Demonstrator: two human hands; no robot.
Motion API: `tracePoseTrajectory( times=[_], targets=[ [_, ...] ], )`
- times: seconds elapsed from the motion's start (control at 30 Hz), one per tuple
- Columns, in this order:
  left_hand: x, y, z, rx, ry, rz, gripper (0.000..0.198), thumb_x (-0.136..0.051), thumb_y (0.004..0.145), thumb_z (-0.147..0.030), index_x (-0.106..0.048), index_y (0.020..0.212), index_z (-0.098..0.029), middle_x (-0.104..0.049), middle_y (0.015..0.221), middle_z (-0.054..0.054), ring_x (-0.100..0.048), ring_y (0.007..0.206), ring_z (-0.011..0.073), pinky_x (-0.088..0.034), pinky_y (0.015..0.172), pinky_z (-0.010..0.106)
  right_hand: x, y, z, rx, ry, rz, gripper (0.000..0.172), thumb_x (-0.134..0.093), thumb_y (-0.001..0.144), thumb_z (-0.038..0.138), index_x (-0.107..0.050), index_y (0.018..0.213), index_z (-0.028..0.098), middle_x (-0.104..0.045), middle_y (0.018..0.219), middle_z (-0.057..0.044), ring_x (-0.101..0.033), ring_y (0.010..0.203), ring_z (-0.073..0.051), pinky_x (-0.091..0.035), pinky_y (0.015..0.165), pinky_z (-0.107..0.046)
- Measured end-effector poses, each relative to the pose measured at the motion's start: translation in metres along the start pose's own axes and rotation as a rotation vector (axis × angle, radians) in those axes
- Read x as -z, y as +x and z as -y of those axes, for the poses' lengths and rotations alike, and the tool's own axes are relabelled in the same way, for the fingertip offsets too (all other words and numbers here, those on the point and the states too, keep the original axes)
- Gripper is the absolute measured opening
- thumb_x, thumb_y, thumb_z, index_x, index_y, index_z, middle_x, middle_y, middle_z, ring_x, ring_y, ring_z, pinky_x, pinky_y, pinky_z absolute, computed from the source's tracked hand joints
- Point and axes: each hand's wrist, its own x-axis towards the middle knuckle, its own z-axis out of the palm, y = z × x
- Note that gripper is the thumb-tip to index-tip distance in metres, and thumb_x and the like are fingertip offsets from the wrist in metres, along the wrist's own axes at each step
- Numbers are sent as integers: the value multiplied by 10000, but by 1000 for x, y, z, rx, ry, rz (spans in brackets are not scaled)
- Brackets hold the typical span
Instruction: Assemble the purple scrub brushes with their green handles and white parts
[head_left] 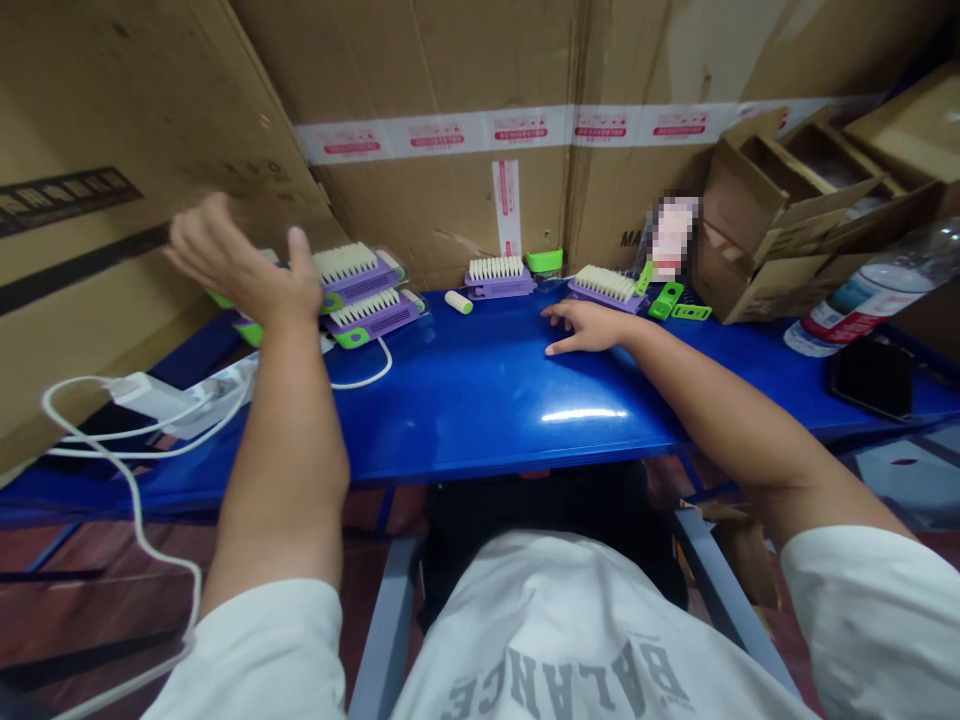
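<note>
My left hand (244, 262) is raised at the left, fingers stretched out and holding nothing. Beside it lie stacked purple brush heads with pale bristles, an upper brush head (349, 268) and a lower brush head (379, 315); my hand hides part of the pile. My right hand (589, 326) hovers over or rests on the blue table, fingers apart and without anything in them. Just behind it is another purple brush head (604, 285). A third brush group, a single purple brush head (499, 277), sits near the back, with a small white and green cylinder (459, 302) to its left.
Bright green plastic pieces (666, 300) lie right of my right hand. Further right are open cardboard boxes (780, 230), a water bottle (862, 300) and a black phone (871, 378). A white power strip (217, 395) with cables is at left. Cardboard walls (442, 200) border the blue table (465, 410).
</note>
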Motion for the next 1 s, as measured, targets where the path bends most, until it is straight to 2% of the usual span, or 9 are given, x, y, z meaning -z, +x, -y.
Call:
tracePoseTrajectory(
  times=[0.1,0.2,0.3,0.43,0.53,0.57,0.67,0.83,1.0],
  targets=[
    [-11,-11,-29,-105,88,17,783,-780,903,-388,-560,1596,-98,-551,1726,243,-422,1675,460,-162,1445,686,0,0,1,-4,6,4,955,-946,913,612,-672,1666,93,-822,1441,-242,-826,1146,-364,-684,1062,-506],
    [-26,-33,-64,-330,52,234,587,-705,997,-411,-656,1522,-153,-639,1634,219,-549,1553,449,-338,1352,663,1,-1,3,-12,7,11,956,-955,913,587,-667,1670,78,-816,1443,-252,-827,1158,-371,-678,1075,-508],
    [-41,-56,-91,-548,0,476,536,-641,1032,-459,-706,1500,-207,-702,1563,190,-651,1436,430,-460,1246,596,1,-1,3,-9,5,7,938,-952,912,585,-678,1657,84,-819,1438,-253,-826,1169,-383,-678,1076,-528],
    [-61,-78,-108,-730,-56,720,431,-581,1044,-487,-771,1298,-196,-798,1283,186,-742,1217,395,-542,1049,500,1,-1,0,36,2,-10,897,-943,905,621,-716,1622,132,-837,1416,-226,-827,1146,-364,-686,1053,-513],
    [-72,-88,-111,-755,-29,1099,356,-573,1028,-555,-694,925,-237,-776,939,110,-709,866,299,-478,766,392,0,-1,-1,52,-2,-14,871,-946,901,618,-736,1602,147,-843,1411,-217,-827,1121,-353,-690,1036,-505],
    [-75,-91,-112,-744,-30,1144,376,-546,1048,-561,-651,874,-244,-755,887,95,-682,815,277,-446,737,378,0,-1,-1,52,-5,-13,861,-944,902,614,-742,1594,144,-842,1413,-220,-827,1115,-352,-690,1033,-504],
    [-79,-93,-111,-680,-50,1162,386,-549,1045,-585,-605,853,-254,-721,823,76,-652,764,263,-404,706,371,1,-1,0,59,-12,-10,831,-933,913,603,-757,1574,130,-838,1417,-225,-824,1104,-344,-689,1024,-497],
    [-77,-90,-108,-638,-121,1196,376,-580,1004,-609,-597,882,-254,-719,833,64,-659,780,258,-432,730,359,1,0,1,39,-8,-20,819,-928,917,574,-754,1575,118,-841,1400,-226,-820,1100,-345,-683,1026,-494],
    [-75,-90,-107,-630,-150,1191,375,-579,985,-613,-564,864,-258,-705,820,58,-633,749,245,-430,725,354,-1,3,-4,-28,-36,-181,793,-913,909,480,-725,1593,125,-830,1420,-224,-798,1234,-402,-639,1144,-555]
  ],
)
